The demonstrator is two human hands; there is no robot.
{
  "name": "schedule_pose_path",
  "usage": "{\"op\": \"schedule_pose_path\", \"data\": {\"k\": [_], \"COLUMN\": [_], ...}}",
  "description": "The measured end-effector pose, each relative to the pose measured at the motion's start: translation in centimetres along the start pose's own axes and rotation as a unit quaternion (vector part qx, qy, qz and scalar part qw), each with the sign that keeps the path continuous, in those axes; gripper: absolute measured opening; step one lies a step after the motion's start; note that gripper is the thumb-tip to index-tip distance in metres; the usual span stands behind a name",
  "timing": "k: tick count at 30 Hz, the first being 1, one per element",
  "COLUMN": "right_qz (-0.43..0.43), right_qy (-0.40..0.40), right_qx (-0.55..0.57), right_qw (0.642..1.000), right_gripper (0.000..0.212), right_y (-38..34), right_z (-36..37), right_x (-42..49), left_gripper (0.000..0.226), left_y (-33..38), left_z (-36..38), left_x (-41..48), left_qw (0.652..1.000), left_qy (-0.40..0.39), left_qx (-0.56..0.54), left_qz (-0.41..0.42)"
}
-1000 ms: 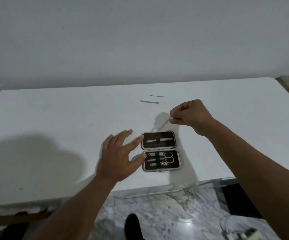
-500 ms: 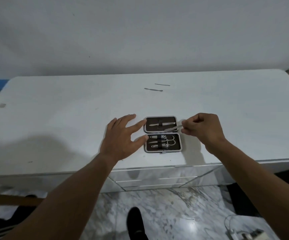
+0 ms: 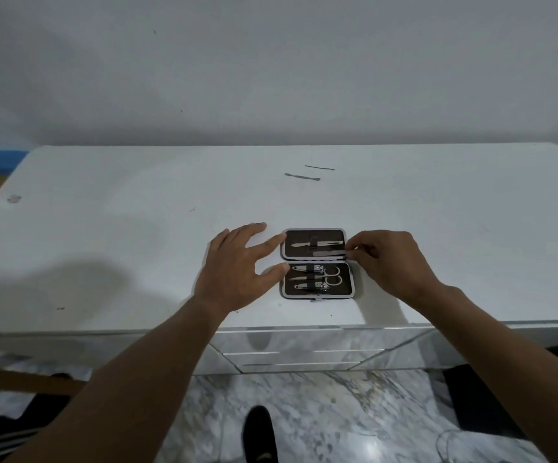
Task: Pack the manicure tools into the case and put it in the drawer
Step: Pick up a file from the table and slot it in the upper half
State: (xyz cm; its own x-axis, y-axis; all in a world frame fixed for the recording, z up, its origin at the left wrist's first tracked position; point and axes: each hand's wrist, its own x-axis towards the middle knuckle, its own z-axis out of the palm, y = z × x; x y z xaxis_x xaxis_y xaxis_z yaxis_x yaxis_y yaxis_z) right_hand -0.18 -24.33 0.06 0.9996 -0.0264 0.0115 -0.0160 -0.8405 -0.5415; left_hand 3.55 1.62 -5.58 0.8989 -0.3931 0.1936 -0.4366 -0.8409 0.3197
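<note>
- Head view: the open manicure case (image 3: 345, 291) lies near the front edge of the white dresser top (image 3: 104, 228).
- Left hand (image 3: 237, 265), fingers spread flat, touches the case's left edge.
- Right hand (image 3: 388, 262) pinches a thin metal tool (image 3: 329, 253) over the far half.
- Two loose tools (image 3: 302, 177) lie farther back.

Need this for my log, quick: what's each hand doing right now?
Left hand: open, fingers spread, fingertips at the case's left edge.
Right hand: closed, pinching a thin metal tool over the case's far half.
</note>
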Motion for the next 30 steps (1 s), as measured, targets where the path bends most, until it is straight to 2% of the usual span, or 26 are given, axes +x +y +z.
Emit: {"op": "schedule_pose_path", "data": {"k": [2,7,21,30], "right_qz": [-0.048,-0.071,-0.025,-0.04], "right_qy": [-0.024,-0.03,-0.035,-0.055], "right_qx": [-0.06,-0.097,-0.146,-0.143], "right_qw": [0.997,0.992,0.988,0.987], "right_gripper": [0.014,0.014,0.015,0.018], "right_y": [-0.1,0.2,-0.3,-0.7], "right_z": [-0.2,-0.6,-1.2,-0.9], "right_x": [0.2,0.6,0.4,0.9], "left_gripper": [0.058,0.058,0.057,0.056], "left_y": [0.0,0.0,0.0,0.1], "left_z": [0.0,-0.1,0.0,-0.1], "left_x": [0.0,0.0,0.0,0.0], "left_qw": [1.0,1.0,1.0,1.0], "left_qy": [0.0,0.004,0.003,0.01], "left_qx": [0.001,-0.005,0.002,-0.004], "left_qz": [-0.002,-0.001,0.004,0.005]}}
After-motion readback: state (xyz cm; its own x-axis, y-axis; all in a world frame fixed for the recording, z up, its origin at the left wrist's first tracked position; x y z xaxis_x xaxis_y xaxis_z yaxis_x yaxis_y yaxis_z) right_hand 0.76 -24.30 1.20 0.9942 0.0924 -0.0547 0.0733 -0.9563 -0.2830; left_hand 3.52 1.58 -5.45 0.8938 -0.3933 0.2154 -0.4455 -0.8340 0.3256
